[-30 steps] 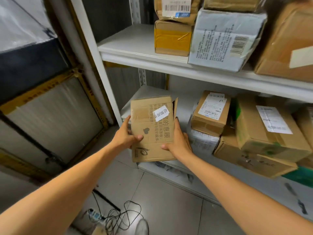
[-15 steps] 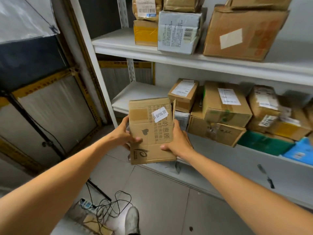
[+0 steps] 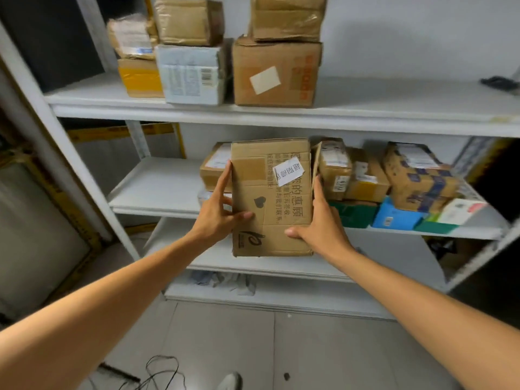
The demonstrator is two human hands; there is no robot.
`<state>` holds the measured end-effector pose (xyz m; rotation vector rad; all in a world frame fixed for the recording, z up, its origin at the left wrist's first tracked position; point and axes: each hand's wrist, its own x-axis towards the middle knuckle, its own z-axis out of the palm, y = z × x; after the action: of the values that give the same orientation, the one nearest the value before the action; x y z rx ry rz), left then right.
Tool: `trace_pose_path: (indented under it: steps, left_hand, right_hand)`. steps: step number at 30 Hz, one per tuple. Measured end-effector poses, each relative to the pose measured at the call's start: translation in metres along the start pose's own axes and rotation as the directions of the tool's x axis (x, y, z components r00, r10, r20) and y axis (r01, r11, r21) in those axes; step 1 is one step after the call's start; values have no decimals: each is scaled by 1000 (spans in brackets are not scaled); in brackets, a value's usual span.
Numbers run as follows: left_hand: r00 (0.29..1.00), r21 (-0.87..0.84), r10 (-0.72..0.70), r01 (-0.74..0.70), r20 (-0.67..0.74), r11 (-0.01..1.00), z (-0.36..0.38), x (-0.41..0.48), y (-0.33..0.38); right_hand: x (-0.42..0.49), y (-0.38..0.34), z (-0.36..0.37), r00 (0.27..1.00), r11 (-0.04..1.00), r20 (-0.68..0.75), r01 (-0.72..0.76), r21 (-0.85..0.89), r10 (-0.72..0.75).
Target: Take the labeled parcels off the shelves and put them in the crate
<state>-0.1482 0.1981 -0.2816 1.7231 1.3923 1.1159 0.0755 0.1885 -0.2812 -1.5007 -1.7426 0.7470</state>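
Brown cardboard parcel (image 3: 270,209) with a white paper label, held upright in the air in front of the white metal shelves (image 3: 157,192), level with the middle shelf. The left hand (image 3: 216,218) grips its left edge and the right hand (image 3: 318,223) its right edge, with thumbs pressed on the front. This looks like the carrying step; no crate is in view, so the next move likely calls for turning to find it and lowering the parcel in.

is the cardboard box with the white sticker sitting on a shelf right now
No, the cardboard box is held up in front of the shelves, gripped at its sides by the left hand and right hand.
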Motion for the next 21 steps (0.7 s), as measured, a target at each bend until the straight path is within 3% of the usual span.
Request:
trace_pose_path:
  steps: [5, 10, 16, 21]
  left_hand:
    - [976, -50, 130, -123, 176, 991, 87, 45, 45]
    - [880, -112, 243, -216, 407, 970, 195, 74, 107]
    - [664, -216, 421, -372, 618, 903, 325, 73, 164]
    - [418, -373, 509, -367, 753, 852, 411, 36, 206]
  right_hand:
    - [-23, 38, -85, 970, 992, -216, -121, -33, 111]
    - [-66, 76, -166, 859, 964, -456, -266, -13, 231]
    - [-142, 112, -230, 611, 861, -692, -507, 31, 385]
    - [-216, 128, -253, 320, 727, -814, -665, 172, 485]
